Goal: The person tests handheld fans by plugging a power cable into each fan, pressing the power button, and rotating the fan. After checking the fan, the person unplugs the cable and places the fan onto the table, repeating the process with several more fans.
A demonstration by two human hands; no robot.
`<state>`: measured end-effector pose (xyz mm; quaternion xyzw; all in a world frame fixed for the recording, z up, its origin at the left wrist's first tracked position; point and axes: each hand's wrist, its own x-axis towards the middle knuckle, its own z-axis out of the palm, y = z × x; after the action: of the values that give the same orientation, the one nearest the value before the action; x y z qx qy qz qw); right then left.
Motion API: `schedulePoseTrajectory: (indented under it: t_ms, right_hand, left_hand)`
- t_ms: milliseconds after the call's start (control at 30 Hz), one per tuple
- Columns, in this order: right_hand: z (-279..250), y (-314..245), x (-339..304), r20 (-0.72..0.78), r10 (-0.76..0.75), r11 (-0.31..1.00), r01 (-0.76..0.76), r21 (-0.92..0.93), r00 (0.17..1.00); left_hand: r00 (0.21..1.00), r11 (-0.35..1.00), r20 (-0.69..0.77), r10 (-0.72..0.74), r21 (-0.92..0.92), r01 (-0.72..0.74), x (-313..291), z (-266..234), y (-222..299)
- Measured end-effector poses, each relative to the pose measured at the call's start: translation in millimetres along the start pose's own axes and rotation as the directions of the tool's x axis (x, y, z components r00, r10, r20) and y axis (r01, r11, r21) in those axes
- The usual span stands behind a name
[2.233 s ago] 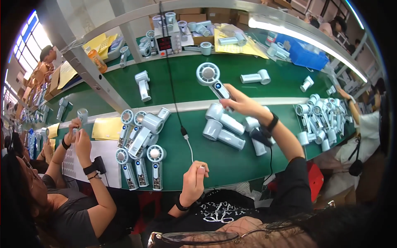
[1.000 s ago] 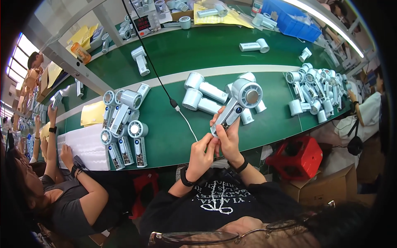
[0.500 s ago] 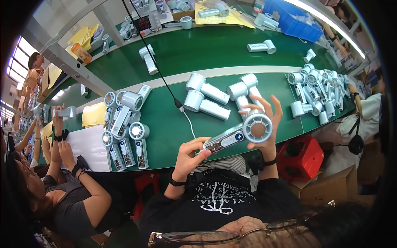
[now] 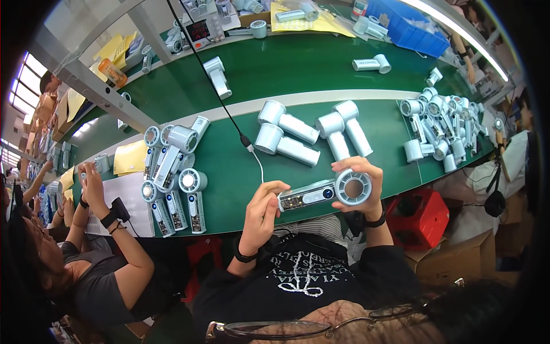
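A pale blue-grey handheld fan [image 4: 312, 196] is held level above the near edge of the bench, its round ringed head to the right. Bare circuit board shows at the handle's left end, where my left hand [image 4: 260, 215] pinches it. My right hand [image 4: 374, 186] wraps around the fan head from the right, fingers over the top rim. A white cable [image 4: 260, 163] hangs from a black cord and runs down behind my left hand; whether it joins the fan is hidden. Beyond my hands lie two pairs of fans, a left pair [image 4: 292, 146] and a right pair [image 4: 338, 143].
A stack of fans with exposed boards [image 4: 172, 166] sits to the left, a larger heap [image 4: 438, 126] to the right. Spaced-out fans lie on the green far strip [image 4: 298, 63]. A co-worker [image 4: 114, 252] works at left. A red stool [image 4: 418, 221] stands right of me.
My right hand, fingers spread before, has closed around the fan head. The fan has shifted slightly left and levelled out. Fans on the far strip have moved right; the co-worker's hands have moved.
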<state>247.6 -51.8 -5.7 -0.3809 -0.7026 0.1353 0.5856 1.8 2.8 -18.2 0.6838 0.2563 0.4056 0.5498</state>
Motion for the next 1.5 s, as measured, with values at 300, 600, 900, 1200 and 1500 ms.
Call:
schedulePoseTrajectory:
  t_ms: [300, 600, 900, 1200, 1500]
  right_hand:
    - [7, -4, 2, -0.031, -0.053, 0.997, 0.051, -0.051, 0.998]
    - [8, -6, 1, -0.028, -0.068, 0.994, 0.066, -0.089, 0.997]
    - [8, -22, 13, -0.147, -0.345, 0.937, 0.330, -0.119, 0.927]
    - [-64, -69, 16, -0.427, 0.190, 0.492, 0.290, 0.821, 0.884]
    - [-73, -53, -4, -0.634, 0.073, 0.979, -0.177, -0.102, 0.769]
  left_hand:
    - [0.999, 1.000, -0.032, -0.028, 0.008, 0.029, 0, 1, 3]
    - [1.000, 0.997, -0.017, 0.004, 0.078, -0.002, -1, -3, 0]
    - [0.970, 0.977, -0.184, 0.160, 0.170, -0.128, -9, -7, 0]
    - [0.950, 0.924, -0.210, 0.232, 0.352, -0.148, -13, -27, 4]
    - [0.954, 0.945, -0.271, 0.126, 0.326, -0.032, -3, -13, -6]
